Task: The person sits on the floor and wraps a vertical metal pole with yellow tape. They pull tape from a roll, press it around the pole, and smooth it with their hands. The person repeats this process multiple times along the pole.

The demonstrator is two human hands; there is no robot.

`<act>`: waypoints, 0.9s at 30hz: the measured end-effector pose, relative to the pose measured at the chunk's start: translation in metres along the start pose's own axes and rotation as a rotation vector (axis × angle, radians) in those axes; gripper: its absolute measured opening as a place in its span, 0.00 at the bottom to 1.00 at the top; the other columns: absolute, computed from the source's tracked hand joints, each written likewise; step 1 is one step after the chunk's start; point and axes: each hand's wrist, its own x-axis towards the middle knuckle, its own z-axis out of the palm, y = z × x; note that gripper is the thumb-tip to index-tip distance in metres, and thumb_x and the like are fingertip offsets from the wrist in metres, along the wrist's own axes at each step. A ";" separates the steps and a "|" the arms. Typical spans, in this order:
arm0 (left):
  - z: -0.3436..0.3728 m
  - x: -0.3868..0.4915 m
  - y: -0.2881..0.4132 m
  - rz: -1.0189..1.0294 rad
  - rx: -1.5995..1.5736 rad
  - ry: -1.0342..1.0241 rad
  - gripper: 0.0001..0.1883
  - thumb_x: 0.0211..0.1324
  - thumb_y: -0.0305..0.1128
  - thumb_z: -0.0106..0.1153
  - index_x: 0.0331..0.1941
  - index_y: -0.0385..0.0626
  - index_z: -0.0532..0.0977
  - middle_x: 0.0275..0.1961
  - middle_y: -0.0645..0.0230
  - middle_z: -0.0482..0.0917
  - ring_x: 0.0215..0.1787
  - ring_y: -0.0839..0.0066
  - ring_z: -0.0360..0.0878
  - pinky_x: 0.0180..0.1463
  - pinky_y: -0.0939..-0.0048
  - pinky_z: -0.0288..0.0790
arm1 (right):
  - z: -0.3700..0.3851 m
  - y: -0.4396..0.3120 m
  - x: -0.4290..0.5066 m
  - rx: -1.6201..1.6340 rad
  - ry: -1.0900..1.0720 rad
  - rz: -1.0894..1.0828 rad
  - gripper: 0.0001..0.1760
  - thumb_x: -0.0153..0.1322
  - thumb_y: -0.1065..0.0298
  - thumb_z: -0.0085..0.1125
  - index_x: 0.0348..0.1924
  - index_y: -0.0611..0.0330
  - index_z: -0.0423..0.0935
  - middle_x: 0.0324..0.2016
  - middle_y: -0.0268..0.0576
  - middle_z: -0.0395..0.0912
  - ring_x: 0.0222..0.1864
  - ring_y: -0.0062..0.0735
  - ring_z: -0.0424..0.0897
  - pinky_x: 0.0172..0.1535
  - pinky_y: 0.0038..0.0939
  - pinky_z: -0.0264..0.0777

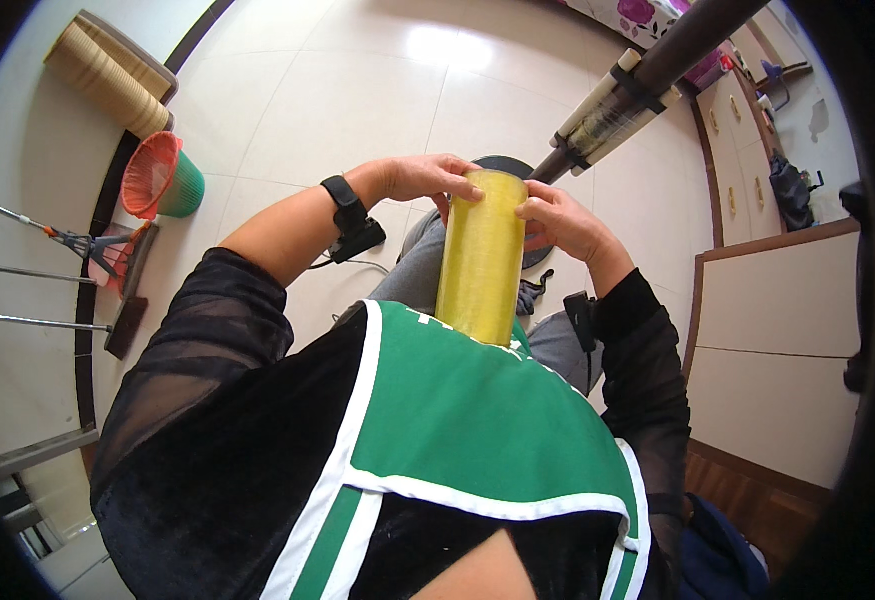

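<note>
A tall yellow roll point(482, 262), which looks like wound clear film or tape, stands upright over my lap. My left hand point(433, 180) grips its upper left side, with the thumb on the near face just below the top rim. On the opposite side, my right hand point(557, 217) holds the top right edge between thumb and fingers. The lower end of the roll is against my green apron point(482, 420) with white trim, which hides its bottom. A black band with a small device point(355, 225) is worn on my left wrist, and another device point(581, 322) on my right.
Beyond the roll, a dark pole point(677, 45) with pale tubes strapped on slants up to the right from a round black base point(538, 255). At left are a lined wastebasket point(182, 180), a broom point(128, 326) and stacked woven-pattern bins point(107, 75). Cabinets point(775, 300) line the right.
</note>
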 end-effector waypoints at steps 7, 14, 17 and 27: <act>0.000 -0.004 -0.006 0.014 -0.019 0.075 0.29 0.55 0.50 0.61 0.55 0.41 0.73 0.46 0.63 0.80 0.47 0.74 0.80 0.42 0.71 0.79 | 0.003 -0.009 0.007 -0.166 0.046 0.018 0.28 0.67 0.56 0.55 0.56 0.64 0.69 0.45 0.45 0.76 0.44 0.35 0.81 0.46 0.36 0.79; -0.001 -0.005 -0.001 0.005 0.018 0.078 0.32 0.56 0.49 0.60 0.59 0.39 0.70 0.44 0.65 0.80 0.42 0.78 0.80 0.42 0.76 0.77 | 0.002 -0.009 0.015 -0.170 0.057 0.054 0.30 0.66 0.53 0.56 0.55 0.66 0.70 0.44 0.46 0.76 0.44 0.36 0.81 0.45 0.36 0.79; -0.002 -0.006 -0.001 0.030 0.014 0.062 0.32 0.55 0.48 0.57 0.59 0.38 0.70 0.47 0.61 0.79 0.47 0.73 0.79 0.42 0.70 0.79 | -0.001 -0.005 0.010 -0.083 0.011 0.014 0.22 0.69 0.58 0.52 0.52 0.63 0.70 0.44 0.43 0.77 0.40 0.32 0.83 0.43 0.33 0.80; 0.000 -0.003 0.005 -0.044 0.076 0.079 0.33 0.54 0.48 0.57 0.58 0.35 0.70 0.50 0.55 0.78 0.50 0.68 0.79 0.41 0.67 0.81 | 0.006 -0.010 0.012 -0.164 0.073 0.052 0.22 0.69 0.61 0.52 0.53 0.65 0.69 0.43 0.45 0.78 0.40 0.33 0.83 0.44 0.34 0.80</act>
